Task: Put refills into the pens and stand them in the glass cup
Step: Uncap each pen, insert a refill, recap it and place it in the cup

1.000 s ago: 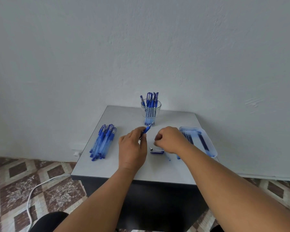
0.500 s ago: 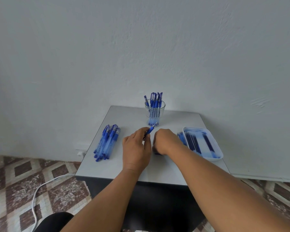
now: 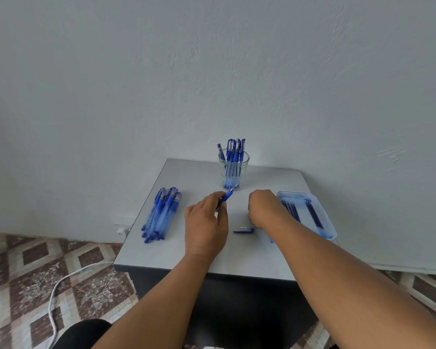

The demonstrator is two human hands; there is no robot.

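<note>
We see a clear, glossy glass cup (image 3: 233, 170) holding pens (image 3: 234, 149) of blue and see-through plastic, on a smooth, matt grey counter (image 3: 186, 177). Beside it lies a translucent plastic tray (image 3: 324, 215). The wall (image 3: 212, 71) looks rough and matt, the floor (image 3: 23, 268) patterned tile.

so in the last half sec the right hand (image 3: 262, 209) slid off to the right, away from the left hand (image 3: 207, 222) & next to the refill tray (image 3: 330, 230), which uncovers the blue cap (image 3: 243, 230) lying on the bench (image 3: 186, 177) btw the two.
</note>
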